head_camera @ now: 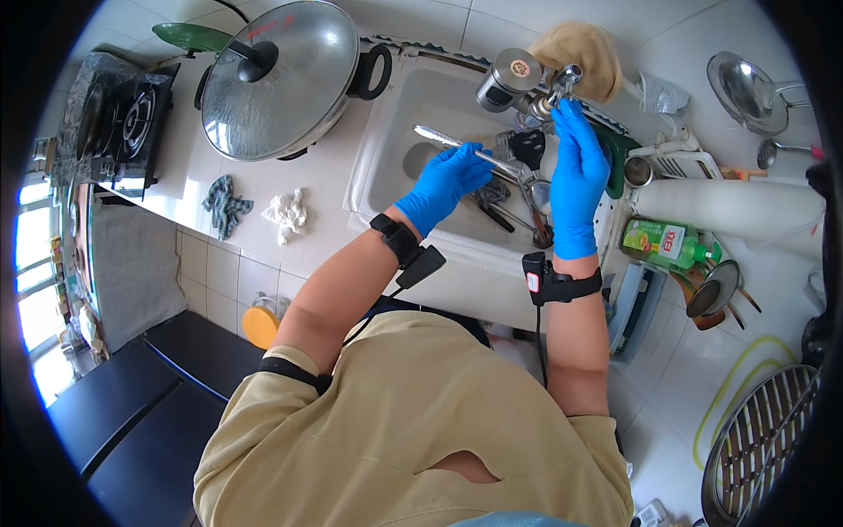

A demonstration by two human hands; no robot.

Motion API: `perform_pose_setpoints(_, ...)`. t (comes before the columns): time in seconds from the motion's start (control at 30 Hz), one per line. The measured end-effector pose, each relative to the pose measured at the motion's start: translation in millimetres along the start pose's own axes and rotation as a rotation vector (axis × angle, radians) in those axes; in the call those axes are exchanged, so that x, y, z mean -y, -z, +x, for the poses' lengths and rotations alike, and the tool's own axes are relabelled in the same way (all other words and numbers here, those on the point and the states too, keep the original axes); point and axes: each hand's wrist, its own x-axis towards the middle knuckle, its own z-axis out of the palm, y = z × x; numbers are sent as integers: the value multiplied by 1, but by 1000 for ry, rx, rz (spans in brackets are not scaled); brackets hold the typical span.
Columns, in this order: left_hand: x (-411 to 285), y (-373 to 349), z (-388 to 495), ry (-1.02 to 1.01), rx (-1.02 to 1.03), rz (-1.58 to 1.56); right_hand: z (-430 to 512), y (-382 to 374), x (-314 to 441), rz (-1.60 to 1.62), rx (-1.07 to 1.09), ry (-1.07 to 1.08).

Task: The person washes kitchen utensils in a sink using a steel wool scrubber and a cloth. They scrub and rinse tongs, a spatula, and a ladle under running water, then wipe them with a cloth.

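My left hand (pixel 449 179), in a blue glove, holds a long shiny metal utensil (pixel 437 136) over the sink (pixel 388 151). Its tip points left, and the exact kind is unclear. My right hand (pixel 579 168), gloved too, reaches up to the metal faucet (pixel 565 80). Its fingertips are at the faucet, but whether they grip it is hidden. Below my hands, a black utensil head (pixel 528 148), a dark scouring pad (pixel 492 191) and several long-handled utensils lie in the sink. A metal-lidded jar (pixel 508 79) stands at the sink's back, left of the faucet.
A large lidded wok (pixel 283 85) stands on the counter (pixel 329 178) left of the sink. Nearby are a patterned cloth (pixel 226 204), a white crumpled cloth (pixel 287 214) and a gas stove (pixel 135 125). Green dish soap (pixel 662 242) and strainers (pixel 747 92) are at right.
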Motion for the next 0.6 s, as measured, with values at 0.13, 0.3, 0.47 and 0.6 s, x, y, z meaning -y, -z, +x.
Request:
perform_pose_setpoints(0.13,-2,4,-10,-9,85,13,-27,2,-13,34,-50,-215)
perform_pose_setpoints(0.3,-2,7,-20,-38,224,145,-62,7,-34,-24,298,-620)
perform_pose_setpoints(0.47,-2,8,-24,-54,314,259,-77,9,-55,86,281,-771)
perform_pose_setpoints(0.6,2,13,-22,-70,272,356,-83,11,-65,55,266,-634)
